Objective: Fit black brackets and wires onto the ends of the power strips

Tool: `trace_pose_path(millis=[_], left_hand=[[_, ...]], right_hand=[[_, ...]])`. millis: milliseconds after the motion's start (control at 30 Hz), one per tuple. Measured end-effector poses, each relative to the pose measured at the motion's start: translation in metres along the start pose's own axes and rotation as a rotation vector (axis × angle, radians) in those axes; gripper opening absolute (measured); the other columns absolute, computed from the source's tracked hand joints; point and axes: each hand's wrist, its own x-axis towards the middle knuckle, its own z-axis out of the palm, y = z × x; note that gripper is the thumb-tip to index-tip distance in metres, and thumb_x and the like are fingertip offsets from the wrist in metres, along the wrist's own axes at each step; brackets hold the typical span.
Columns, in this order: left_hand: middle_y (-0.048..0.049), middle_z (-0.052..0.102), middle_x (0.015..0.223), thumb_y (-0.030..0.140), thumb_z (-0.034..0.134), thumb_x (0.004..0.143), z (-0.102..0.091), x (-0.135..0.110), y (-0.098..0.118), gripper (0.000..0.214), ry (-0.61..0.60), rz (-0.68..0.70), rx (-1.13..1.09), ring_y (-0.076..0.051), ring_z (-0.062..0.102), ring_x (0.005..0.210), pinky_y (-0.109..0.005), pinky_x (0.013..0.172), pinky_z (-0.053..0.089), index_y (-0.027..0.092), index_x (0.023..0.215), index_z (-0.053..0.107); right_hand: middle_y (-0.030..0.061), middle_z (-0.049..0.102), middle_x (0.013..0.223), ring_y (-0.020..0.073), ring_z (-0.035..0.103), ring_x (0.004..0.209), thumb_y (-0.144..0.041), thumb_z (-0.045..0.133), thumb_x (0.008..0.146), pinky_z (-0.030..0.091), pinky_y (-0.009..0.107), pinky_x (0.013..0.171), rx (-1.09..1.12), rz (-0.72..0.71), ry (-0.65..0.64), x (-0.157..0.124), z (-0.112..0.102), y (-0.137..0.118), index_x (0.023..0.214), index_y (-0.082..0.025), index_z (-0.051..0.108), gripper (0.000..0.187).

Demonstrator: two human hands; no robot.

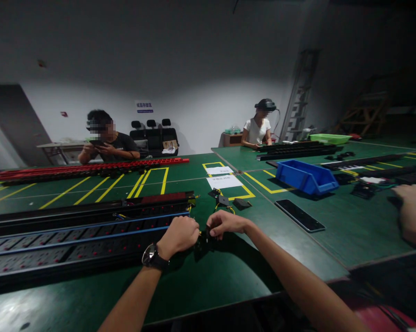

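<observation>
My left hand (pixel 180 235), with a wristwatch (pixel 151 255) on its wrist, is closed at the right end of a long black strip of sockets (pixel 90 251) dotted with red. Its fingertips are turned away, so what they pinch is hidden; a bit of yellow shows beside them. My right hand (pixel 227 224) pinches a small black part (pixel 208 233) between thumb and fingers, close to the left fingertips. Just beyond lie small black pieces, one a box-like block (pixel 241 203), along with yellow wires (pixel 231 210).
White paper sheets (pixel 225 181) lie ahead. To the right are a phone (pixel 300 215), a blue bin (pixel 306 177) and another person's hand (pixel 413 207). Two people sit across the table, behind red rails (pixel 90 169) and black rails (pixel 298 150).
</observation>
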Motion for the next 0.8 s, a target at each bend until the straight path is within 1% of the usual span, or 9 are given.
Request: trace_pose_path(millis=[100, 200, 267, 367, 500, 633, 800], left_hand=[[-0.0105, 0.073, 0.081, 0.022, 0.041, 0.091, 0.000, 0.000, 0.000, 0.035, 0.012, 0.003, 0.010, -0.023, 0.069, 0.076, -0.032, 0.069, 0.047, 0.017, 0.074, 0.070], [-0.0103, 0.073, 0.081, 0.023, 0.041, 0.090, 0.000, -0.001, 0.000, 0.034, 0.017, 0.005, 0.019, -0.023, 0.069, 0.076, -0.031, 0.068, 0.047, 0.017, 0.073, 0.070], [-0.0102, 0.073, 0.081, 0.023, 0.042, 0.090, 0.000, 0.000, 0.000, 0.033, 0.014, 0.007, 0.022, -0.023, 0.069, 0.075, -0.031, 0.068, 0.047, 0.017, 0.074, 0.070], [-0.0102, 0.073, 0.082, 0.023, 0.042, 0.090, 0.001, 0.000, -0.001, 0.033, 0.006, 0.010, 0.022, -0.023, 0.068, 0.076, -0.031, 0.070, 0.048, 0.018, 0.075, 0.071], [-0.0102, 0.073, 0.083, 0.024, 0.042, 0.091, 0.002, 0.000, -0.001, 0.034, 0.006, 0.006, 0.020, -0.023, 0.069, 0.076, -0.032, 0.071, 0.048, 0.018, 0.075, 0.071], [-0.0104, 0.073, 0.082, 0.024, 0.041, 0.091, 0.002, 0.000, -0.001, 0.035, 0.005, 0.007, 0.025, -0.024, 0.069, 0.075, -0.032, 0.069, 0.047, 0.017, 0.074, 0.070], [-0.0111, 0.073, 0.081, 0.028, 0.041, 0.091, 0.003, 0.000, 0.000, 0.037, 0.008, -0.003, 0.024, -0.023, 0.067, 0.073, -0.032, 0.067, 0.046, 0.017, 0.074, 0.072]], right_hand=[[0.0008, 0.069, 0.079, 0.0134, 0.066, 0.064, -0.047, 0.088, 0.061, 0.053, 0.022, 0.055, -0.046, 0.011, 0.011, 0.005, 0.005, 0.004, 0.092, -0.014, 0.068, 0.049], [-0.0004, 0.067, 0.074, 0.0123, 0.063, 0.060, -0.047, 0.085, 0.065, 0.047, 0.020, 0.051, -0.150, 0.001, 0.060, 0.011, 0.007, 0.007, 0.090, -0.014, 0.068, 0.045], [-0.0003, 0.067, 0.074, 0.0118, 0.060, 0.061, -0.044, 0.084, 0.066, 0.044, 0.020, 0.053, -0.278, -0.068, 0.118, 0.014, 0.006, 0.009, 0.087, -0.014, 0.070, 0.039], [0.0000, 0.067, 0.076, 0.0133, 0.059, 0.068, -0.043, 0.084, 0.067, 0.043, 0.022, 0.060, -0.437, -0.179, 0.186, 0.017, 0.005, 0.012, 0.082, -0.014, 0.072, 0.035], [0.0002, 0.067, 0.074, 0.0152, 0.060, 0.069, -0.045, 0.084, 0.068, 0.042, 0.023, 0.061, -0.507, -0.206, 0.230, 0.021, 0.006, 0.016, 0.083, -0.016, 0.075, 0.034], [0.0007, 0.068, 0.074, 0.0146, 0.058, 0.067, -0.041, 0.083, 0.072, 0.040, 0.022, 0.059, -0.587, -0.237, 0.280, 0.024, 0.014, 0.018, 0.083, -0.016, 0.075, 0.029], [0.0010, 0.070, 0.079, 0.0140, 0.060, 0.069, -0.034, 0.082, 0.076, 0.039, 0.022, 0.062, -0.695, -0.266, 0.376, 0.026, 0.022, 0.020, 0.089, -0.018, 0.076, 0.021]])
